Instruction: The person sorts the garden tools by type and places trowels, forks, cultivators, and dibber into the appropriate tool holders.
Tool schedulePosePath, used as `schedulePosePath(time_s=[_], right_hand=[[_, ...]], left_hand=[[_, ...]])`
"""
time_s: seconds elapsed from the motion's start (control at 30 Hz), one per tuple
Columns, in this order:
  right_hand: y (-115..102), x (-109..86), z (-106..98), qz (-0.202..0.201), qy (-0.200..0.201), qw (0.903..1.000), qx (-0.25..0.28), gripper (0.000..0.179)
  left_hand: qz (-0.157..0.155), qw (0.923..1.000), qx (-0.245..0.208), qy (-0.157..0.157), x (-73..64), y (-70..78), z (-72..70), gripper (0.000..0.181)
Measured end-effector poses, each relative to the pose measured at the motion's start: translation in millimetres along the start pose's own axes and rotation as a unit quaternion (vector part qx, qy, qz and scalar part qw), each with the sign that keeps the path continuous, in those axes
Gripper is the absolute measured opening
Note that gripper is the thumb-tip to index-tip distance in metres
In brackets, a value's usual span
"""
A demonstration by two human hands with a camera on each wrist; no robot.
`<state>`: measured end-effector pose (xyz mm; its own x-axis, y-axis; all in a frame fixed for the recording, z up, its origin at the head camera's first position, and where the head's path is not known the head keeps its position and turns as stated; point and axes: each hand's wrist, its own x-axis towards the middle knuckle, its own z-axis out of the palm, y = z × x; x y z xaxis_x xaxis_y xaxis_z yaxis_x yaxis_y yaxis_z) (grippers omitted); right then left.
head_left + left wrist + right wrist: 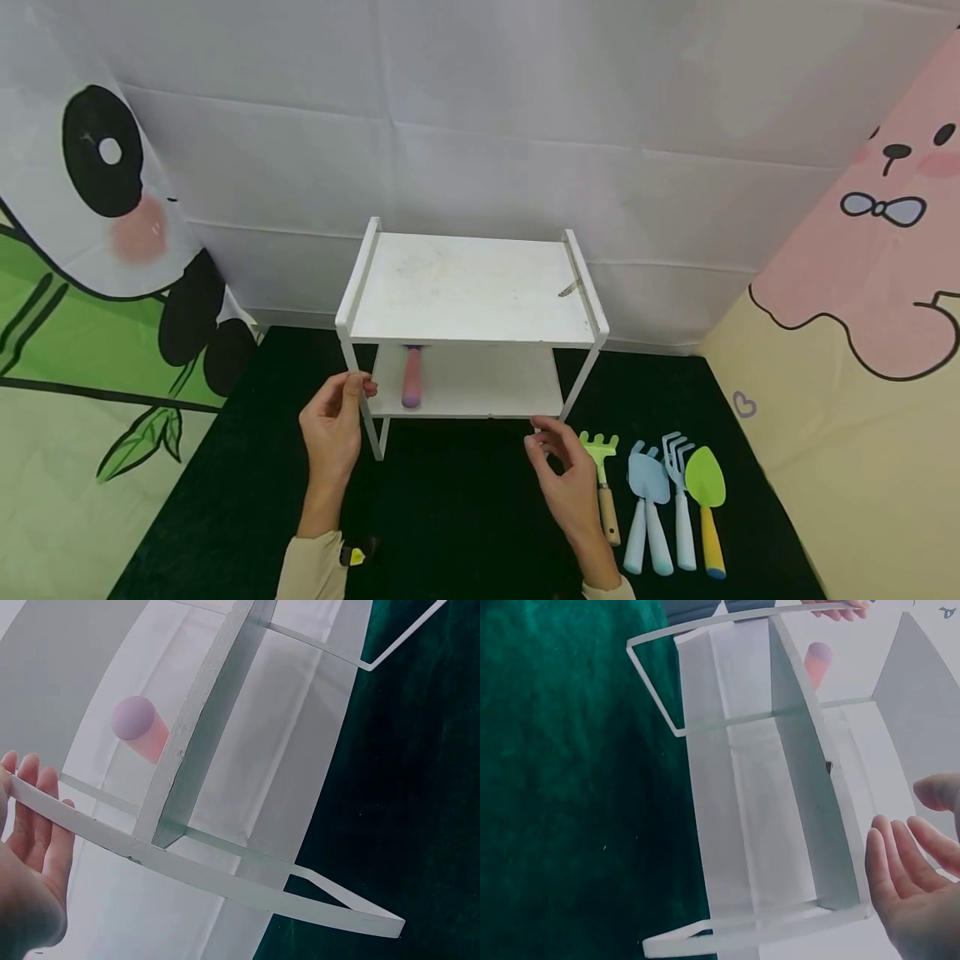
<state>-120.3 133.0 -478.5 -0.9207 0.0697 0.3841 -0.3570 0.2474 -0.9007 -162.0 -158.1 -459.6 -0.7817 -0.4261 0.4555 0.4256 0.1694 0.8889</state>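
Note:
A white two-tier shelf (472,287) stands before me. My left hand (333,425) holds its front left leg between thumb and fingers; in the left wrist view the fingers (46,817) lie behind the white bar. My right hand (566,479) is near the front right leg, fingers loosely bent, thumb apart, nothing held. On the lower tier lies a pink handle with a purple end (412,379), its far part hidden under the top board. In the right wrist view the right hand (915,877) is beside the lower board's edge.
Right of the shelf lie a green rake (600,450), blue shovels (649,479), a blue fork (681,483) and a green trowel (706,477) on dark green cloth (450,517). A white sheet (480,125) hangs behind; printed panels flank both sides.

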Motion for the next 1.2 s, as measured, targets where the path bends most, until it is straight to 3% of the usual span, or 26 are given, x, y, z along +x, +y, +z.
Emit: schedulePosePath(time_s=[0.13, 0.37, 0.57, 0.73, 0.83, 1.03, 1.2], right_hand=[[-11.2, -3.2, -7.0, 0.018, 0.010, 0.9997, -0.015, 0.030], [-8.3, -8.1, -18.5, 0.059, 0.024, 0.9973, -0.037, 0.033], [-3.0, -11.4, -26.2, 0.089, 0.031, 0.9932, -0.069, 0.037], [26.1, -17.6, -32.4, 0.103, 0.041, 0.9898, -0.091, 0.039], [44.4, -22.1, -36.6, 0.108, 0.040, 0.9885, -0.098, 0.040], [61.0, -31.4, -42.1, 0.111, 0.061, 0.9813, -0.145, 0.040], [68.4, -35.9, -50.9, 0.142, 0.069, 0.9733, -0.166, 0.038]], left_hand=[[0.004, 1.0000, 0.001, 0.002, 0.9, -8.7, -0.8, 0.018], [-0.001, 1.0000, -0.005, 0.003, 0.5, -7.7, -1.3, 0.019], [-0.009, 1.0000, -0.004, 0.002, -2.1, 13.9, 1.8, 0.020], [-0.003, 1.0000, 0.002, -0.004, -3.4, 28.1, 2.5, 0.021], [0.000, 1.0000, 0.008, -0.002, -3.4, 24.5, 1.8, 0.021], [-0.002, 1.0000, 0.004, 0.003, -1.3, -1.1, -1.1, 0.019], [-0.001, 1.0000, -0.002, -0.001, -0.7, -5.6, -1.7, 0.020]])
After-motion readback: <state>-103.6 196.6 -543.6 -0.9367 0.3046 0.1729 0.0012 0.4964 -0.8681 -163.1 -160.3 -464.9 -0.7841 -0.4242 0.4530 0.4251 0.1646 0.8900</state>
